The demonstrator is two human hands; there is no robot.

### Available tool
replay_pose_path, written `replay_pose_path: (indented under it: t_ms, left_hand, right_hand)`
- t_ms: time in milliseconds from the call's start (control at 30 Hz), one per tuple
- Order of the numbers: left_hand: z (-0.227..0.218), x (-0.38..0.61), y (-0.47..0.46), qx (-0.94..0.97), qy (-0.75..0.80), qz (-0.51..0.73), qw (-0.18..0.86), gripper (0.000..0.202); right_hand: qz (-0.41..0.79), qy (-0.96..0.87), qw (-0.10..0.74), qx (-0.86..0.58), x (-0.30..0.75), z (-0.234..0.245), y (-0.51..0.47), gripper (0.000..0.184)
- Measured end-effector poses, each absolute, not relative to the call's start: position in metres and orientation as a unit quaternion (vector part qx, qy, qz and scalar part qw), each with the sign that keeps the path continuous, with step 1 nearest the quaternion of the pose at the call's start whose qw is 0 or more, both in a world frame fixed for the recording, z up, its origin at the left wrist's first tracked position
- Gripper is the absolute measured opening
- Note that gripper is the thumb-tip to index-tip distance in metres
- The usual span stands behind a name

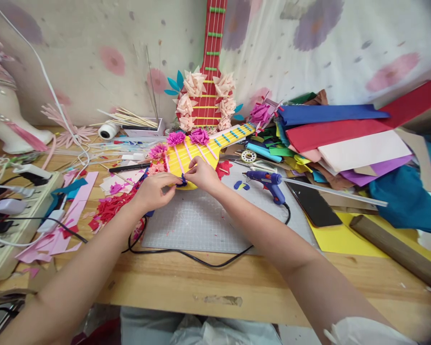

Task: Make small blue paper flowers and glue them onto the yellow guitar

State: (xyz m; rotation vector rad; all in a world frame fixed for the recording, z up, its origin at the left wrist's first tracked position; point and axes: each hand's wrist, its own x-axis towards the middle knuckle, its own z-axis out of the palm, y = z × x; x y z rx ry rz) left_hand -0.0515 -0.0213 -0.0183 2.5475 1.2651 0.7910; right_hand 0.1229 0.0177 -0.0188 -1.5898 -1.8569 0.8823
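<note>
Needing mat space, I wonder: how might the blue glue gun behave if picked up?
The glue gun likely feels rear-heavy: a long translucent stick juts from its back. That stick may catch the teal bundle near its tip. The trailing black cord might tug.

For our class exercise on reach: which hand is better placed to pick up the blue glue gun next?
Probably the right hand: the glue gun lies toward that side, nearer to it. The left hand is farther off. Both are at the yellow guitar.
</note>
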Motion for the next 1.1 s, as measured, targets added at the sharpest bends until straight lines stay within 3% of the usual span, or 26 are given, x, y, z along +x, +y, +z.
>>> replay_pose_path:
  t_ms: [233,567,1100]
  left_hand:
    - [-0.018,-0.048,-0.007,0.771,0.539,0.304,0.146,0.034]
    - [-0.017,-0.038,0.002,0.832,0.508,0.184,0.123,0.042]
    - [-0.014,-0.037,0.001,0.837,0.504,0.167,0.129,0.042]
  right_hand:
    - [0.34,-0.695,0.254,-0.58,0.127,-0.019,0.022,0.022]
    - [0.356,-0.697,0.253,-0.569,0.13,-0.019,0.019,0.019]
    - [0.373,-0.696,0.258,-0.556,0.133,-0.027,0.02,0.019]
